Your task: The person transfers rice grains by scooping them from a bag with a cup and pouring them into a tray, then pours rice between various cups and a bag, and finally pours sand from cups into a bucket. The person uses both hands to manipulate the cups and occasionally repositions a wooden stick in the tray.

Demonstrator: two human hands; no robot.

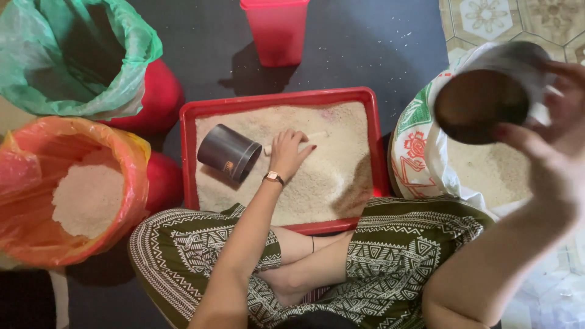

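While tilted, bowl (482,105) mouth faces the camera.

Soft indoor light casts shadows leftward, while the near right hand (548,122) is blurred, out of focus.

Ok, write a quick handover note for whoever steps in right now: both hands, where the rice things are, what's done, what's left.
Left hand: spread flat on the rice in the red rectangular plastic tray, beside a dark cylindrical tin lying on its side in the rice.
Right hand: raised, gripping a round metal scoop cup above the white printed rice sack; the cup's inside is shadowed, so its contents cannot be told.
Done: rice covers the tray, and the orange-lined bucket holds rice.
Left: the green-lined bucket's contents cannot be told; the red plastic tub stands apart behind the tray.
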